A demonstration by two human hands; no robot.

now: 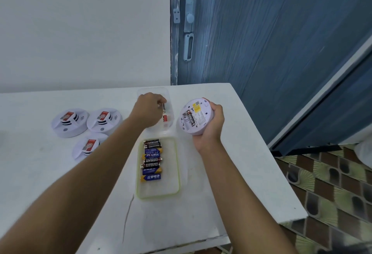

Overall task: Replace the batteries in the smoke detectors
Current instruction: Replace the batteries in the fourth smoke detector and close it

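White detectors (69, 123) left, battery tray (170, 184) centre

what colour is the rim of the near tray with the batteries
The tray rim is pale yellow-green; the head view shows it best.

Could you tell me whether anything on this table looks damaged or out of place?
Only the table itself: a thin dark line, like a crack, runs from the near left corner of the green-rimmed tray toward the table's near edge. Nothing looks spilled or tipped.
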